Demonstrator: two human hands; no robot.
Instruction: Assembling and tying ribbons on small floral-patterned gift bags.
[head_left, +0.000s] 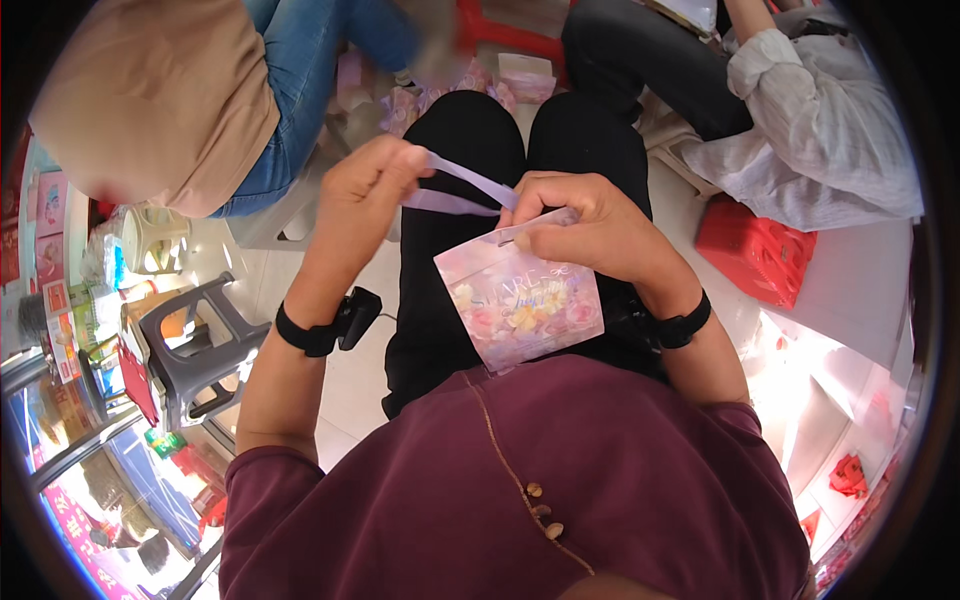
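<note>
A small pink gift bag (525, 300) with a floral print and lettering rests above my lap, tilted. My right hand (577, 217) pinches its top edge near a small slot. A lilac ribbon (469, 187) runs in a loop from the bag's top to my left hand (379, 176). The fingers of my left hand are closed on the ribbon's far end, holding it off to the left of the bag. Where the ribbon meets the bag, my right fingers hide it.
Several similar pink bags (450, 97) lie on the floor beyond my knees. One person in a tan top (157, 105) sits at the left, another in a grey shirt (817, 127) at the right. A grey plastic stool (187, 352) and a red plastic stool (750, 247) stand nearby.
</note>
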